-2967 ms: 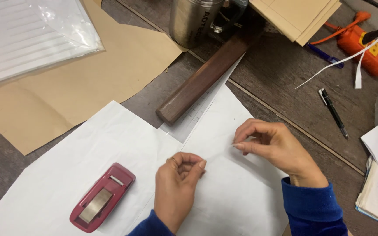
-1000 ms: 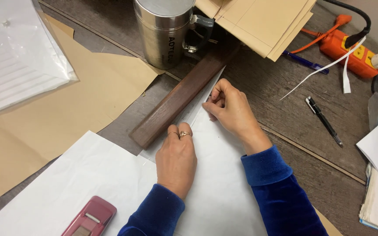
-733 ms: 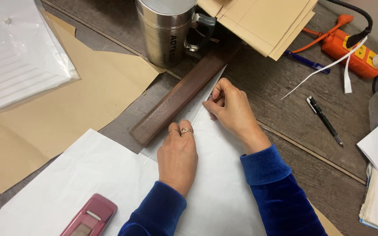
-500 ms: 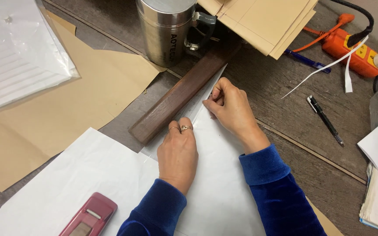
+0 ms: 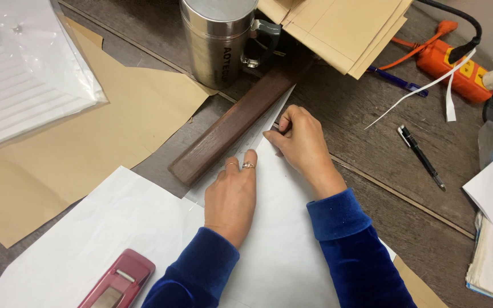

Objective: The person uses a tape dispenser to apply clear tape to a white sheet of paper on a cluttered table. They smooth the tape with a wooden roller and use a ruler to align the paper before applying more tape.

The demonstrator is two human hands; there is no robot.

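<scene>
Dark wooden tabletop (image 5: 372, 114) lies under everything, scattered with paper and tools. Both hands press flat on a white sheet (image 5: 281, 239), close together but not touching each other. The left hand (image 5: 232, 194), fingers extended and a ring on one, holds the sheet down just beside a dark wood bar (image 5: 235, 122) that lies slantwise along the sheet's edge. The right hand (image 5: 300, 145), fingers curled, pinches or presses the sheet's pointed upper edge right against the bar; whether it grips the paper or only pushes on it cannot be told. Beyond the bar's far end stands a steel mug (image 5: 215, 40), with tan card (image 5: 338, 28) beside it. Left of the left hand spreads brown paper (image 5: 87, 148), and a bagged white pad (image 5: 18, 74) lies further left. Near the left sleeve sits a red stapler (image 5: 118, 282). Right of the right hand lies a black pen (image 5: 420, 155), and further off an orange power strip (image 5: 457, 63).
</scene>
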